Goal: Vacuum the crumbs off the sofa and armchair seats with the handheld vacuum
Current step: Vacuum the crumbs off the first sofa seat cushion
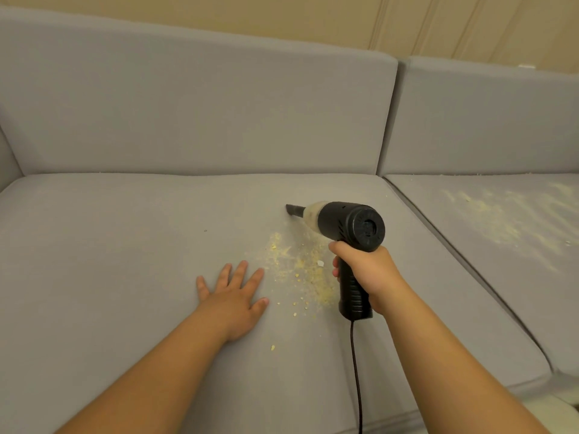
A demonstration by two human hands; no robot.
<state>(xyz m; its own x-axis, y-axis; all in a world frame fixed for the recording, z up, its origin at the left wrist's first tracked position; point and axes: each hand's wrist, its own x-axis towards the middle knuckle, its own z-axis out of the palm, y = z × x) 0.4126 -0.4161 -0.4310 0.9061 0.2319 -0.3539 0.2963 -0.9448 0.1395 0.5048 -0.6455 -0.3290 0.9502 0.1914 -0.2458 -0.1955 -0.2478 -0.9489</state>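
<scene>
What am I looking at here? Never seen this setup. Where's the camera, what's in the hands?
No robot here: a person wears one wide-angle camera on the head, looking forward and down, so you see their own two arms. The right hand grips the handle of a black handheld vacuum, its fingers curled round it; a cord hangs from the handle. The nozzle points at the grey sofa seat. The left hand lies flat and open on that seat, holding nothing. Yellow crumbs lie between the two hands, short of the nozzle. A second patch of crumbs covers the next seat to the right.
</scene>
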